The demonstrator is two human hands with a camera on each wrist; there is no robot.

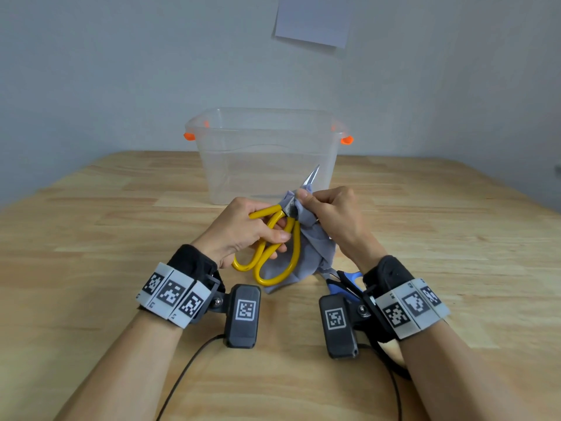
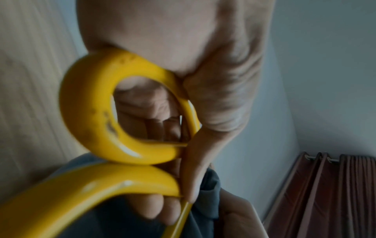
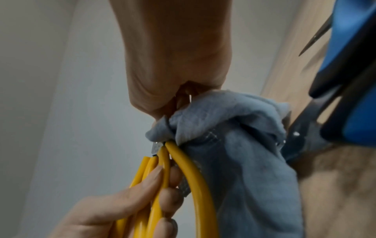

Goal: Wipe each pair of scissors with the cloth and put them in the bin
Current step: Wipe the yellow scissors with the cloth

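The yellow scissors (image 1: 274, 238) are gripped by the handles in the left hand (image 1: 243, 229). The grey cloth (image 1: 306, 238) is pinched around the blades by the right hand (image 1: 331, 214), just before the bin (image 1: 267, 153) at the tabletop (image 1: 91, 238) far edge.

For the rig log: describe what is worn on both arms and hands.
Both forearms are bare, with no sleeves or gloves. Each wrist carries a black padded band wrapped with white panels printed with black square-code markers. A dark grey camera box with its own marker hangs from each band's inner side, and black cables trail back from the boxes.
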